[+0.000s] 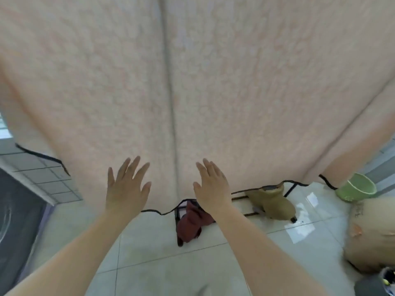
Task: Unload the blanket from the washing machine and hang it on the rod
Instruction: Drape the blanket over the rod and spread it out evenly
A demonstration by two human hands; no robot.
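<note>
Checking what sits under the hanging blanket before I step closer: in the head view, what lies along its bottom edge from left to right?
Left hand → dark red shoe → right hand → tan boot → green basket. All lie along the lower hem of the blanket.

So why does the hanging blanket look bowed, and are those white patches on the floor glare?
Head view: wide-angle lens bends the blanket outward at its edges; the white patches on the floor tiles look like reflected light; both hands are slightly soft.
</note>
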